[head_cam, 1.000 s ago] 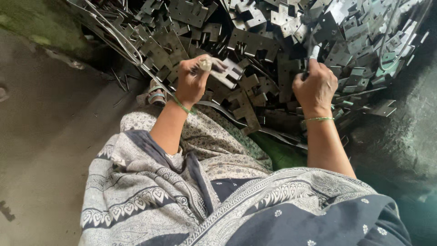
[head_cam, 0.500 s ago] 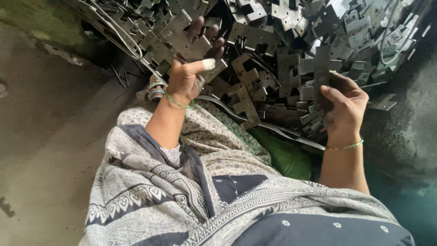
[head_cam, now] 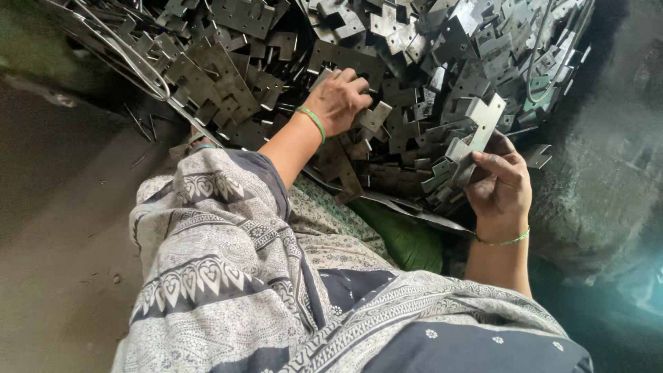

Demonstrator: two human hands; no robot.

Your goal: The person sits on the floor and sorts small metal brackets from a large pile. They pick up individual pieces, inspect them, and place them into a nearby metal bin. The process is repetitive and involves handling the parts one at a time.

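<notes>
On the heap of stamped metal plates in front of me, my left hand lies palm down, fingers curled around the edge of one small plate that still sits among the others. A green bangle circles that wrist. My right hand is lower and nearer to me, at the heap's near right edge, gripping a stack of plates; the thumb lies across the front and the fingers wrap behind. The stack tilts up and away from my palm, its top plate a pale grey stepped shape standing clear of the pile. A thin green band sits on that wrist. Loops of wire lie over the heap's left side. My patterned grey cloth covers my lap below, with a green bag showing between it and the plates. The floor on my left is bare concrete.
</notes>
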